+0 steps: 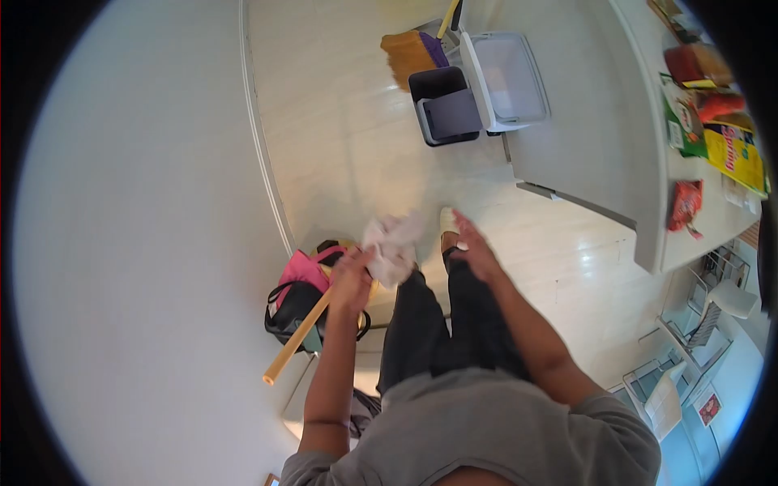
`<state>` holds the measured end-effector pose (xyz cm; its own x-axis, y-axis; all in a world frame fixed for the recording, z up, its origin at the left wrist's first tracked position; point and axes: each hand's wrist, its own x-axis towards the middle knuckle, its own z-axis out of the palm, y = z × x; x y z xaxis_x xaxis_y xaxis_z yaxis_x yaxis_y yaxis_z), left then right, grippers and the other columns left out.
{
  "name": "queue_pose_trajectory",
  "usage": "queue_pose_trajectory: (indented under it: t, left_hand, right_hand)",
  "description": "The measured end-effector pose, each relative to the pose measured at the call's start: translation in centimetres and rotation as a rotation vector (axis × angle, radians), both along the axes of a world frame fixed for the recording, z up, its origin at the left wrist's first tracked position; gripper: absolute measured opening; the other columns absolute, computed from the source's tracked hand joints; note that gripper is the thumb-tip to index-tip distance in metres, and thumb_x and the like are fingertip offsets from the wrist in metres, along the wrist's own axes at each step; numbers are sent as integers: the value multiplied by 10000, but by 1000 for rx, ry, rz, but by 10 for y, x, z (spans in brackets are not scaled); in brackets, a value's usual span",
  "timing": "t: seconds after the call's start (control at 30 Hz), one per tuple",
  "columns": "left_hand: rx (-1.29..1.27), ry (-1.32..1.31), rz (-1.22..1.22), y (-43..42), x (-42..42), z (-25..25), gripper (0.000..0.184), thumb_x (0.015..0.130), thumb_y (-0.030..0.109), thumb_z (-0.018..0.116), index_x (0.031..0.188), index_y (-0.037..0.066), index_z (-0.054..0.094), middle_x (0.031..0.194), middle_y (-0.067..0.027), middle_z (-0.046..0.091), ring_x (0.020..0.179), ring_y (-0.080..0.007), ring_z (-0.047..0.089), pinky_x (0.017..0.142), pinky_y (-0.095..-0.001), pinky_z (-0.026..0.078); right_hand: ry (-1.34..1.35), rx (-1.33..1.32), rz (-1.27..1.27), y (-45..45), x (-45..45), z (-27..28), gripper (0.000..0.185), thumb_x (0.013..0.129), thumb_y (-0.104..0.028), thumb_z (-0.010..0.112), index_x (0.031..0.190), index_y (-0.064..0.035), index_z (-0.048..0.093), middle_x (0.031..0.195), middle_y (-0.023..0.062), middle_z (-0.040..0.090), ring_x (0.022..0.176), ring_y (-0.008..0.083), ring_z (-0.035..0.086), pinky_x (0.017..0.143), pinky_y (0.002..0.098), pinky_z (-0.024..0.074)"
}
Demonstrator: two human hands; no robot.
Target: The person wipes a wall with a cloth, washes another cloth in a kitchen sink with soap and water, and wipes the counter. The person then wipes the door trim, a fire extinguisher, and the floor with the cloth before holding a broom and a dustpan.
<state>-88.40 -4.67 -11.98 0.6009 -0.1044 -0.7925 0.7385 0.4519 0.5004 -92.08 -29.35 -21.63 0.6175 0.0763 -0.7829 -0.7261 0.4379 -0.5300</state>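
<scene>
My left hand [352, 279] is wrapped round a pale wooden stick [298, 336], whose rounded end slants down to the left past my forearm. A crumpled whitish cloth [392, 249] sits at the hand's far side, blurred by motion. Whether the cloth is fixed to the stick or only held against it, I cannot tell. My right hand [476, 249] is in the air to the right of the cloth, over my shoe, with its fingers stretched out and nothing visible in them.
Pink and black bags [298, 300] sit by the wall on the left. Ahead are a broom [409, 57], a dark bin [446, 105] and a white bin [510, 81]. A counter [640, 219] with food packets [733, 154] runs along the right. Chairs [664, 401] stand at lower right.
</scene>
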Motion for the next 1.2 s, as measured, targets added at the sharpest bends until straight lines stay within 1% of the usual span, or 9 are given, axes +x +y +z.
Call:
queue_pose_trajectory:
  t: [0.13,0.2,0.37,0.63,0.7,0.83,0.9,1.0,1.2]
  left_hand:
    - [117,54,-52,-12,-24,-88,259,862,83,564,1115,28,560,1004,-61,620,914,-152,593,782,-284,479]
    - [475,-34,-392,9,-35,-149,287,825,71,573,1108,25,581,1003,-78,623,891,-159,596,773,-285,471]
    - [972,17,-432,140,-80,-425,371,740,85,586,1099,-11,588,974,-142,628,863,-240,612,751,-304,474]
    - [1079,539,243,309,-103,-641,544,764,80,510,1304,57,451,1181,-135,555,1033,-257,537,882,-341,445]
    - [911,407,578,322,-96,-653,584,782,84,527,1351,85,391,1234,-116,522,1080,-254,508,875,-367,445]
    - [782,557,589,307,-91,-659,490,799,75,552,1285,78,490,1151,-108,575,1030,-254,541,855,-387,446]
    - [1075,566,225,312,-110,-676,362,796,48,588,1157,58,601,1011,-97,620,927,-228,578,775,-386,471]
    - [694,333,543,246,-88,-625,265,779,20,606,1040,-14,635,906,-78,622,802,-167,581,664,-297,493]
    - [494,127,147,102,-55,-442,238,807,42,562,1035,-19,593,905,-85,607,763,-151,582,671,-277,511]
  right_hand:
    - [278,600,-245,67,-6,-75,329,910,-255,563,1196,-95,533,969,30,612,841,102,580,762,271,472]
    - [137,224,-93,88,-13,-77,278,886,-175,594,1128,-46,544,936,15,607,817,87,578,746,246,469]
    - [90,-80,-52,76,-48,-133,256,866,-98,597,1107,-24,549,964,19,603,875,75,560,760,225,454]
    - [332,-299,96,69,-46,-184,260,847,-38,590,1099,-5,535,1011,41,575,940,88,534,821,227,427]
    - [381,-271,37,75,-39,-179,263,841,-28,592,1096,-5,536,1013,44,572,944,89,532,822,228,426]
    - [426,-224,85,78,-37,-184,277,830,-8,597,1099,-9,534,1004,43,573,946,91,534,826,234,429]
    - [416,-230,117,85,-35,-184,280,833,-20,601,1105,-12,533,1002,39,574,942,92,536,828,235,431]
    - [366,-233,115,87,-43,-184,276,849,-66,608,1111,-24,531,999,30,579,930,92,541,825,240,439]
    - [68,-332,-237,98,-80,-143,431,849,-138,646,1197,-24,420,1016,59,561,940,111,545,808,262,465]
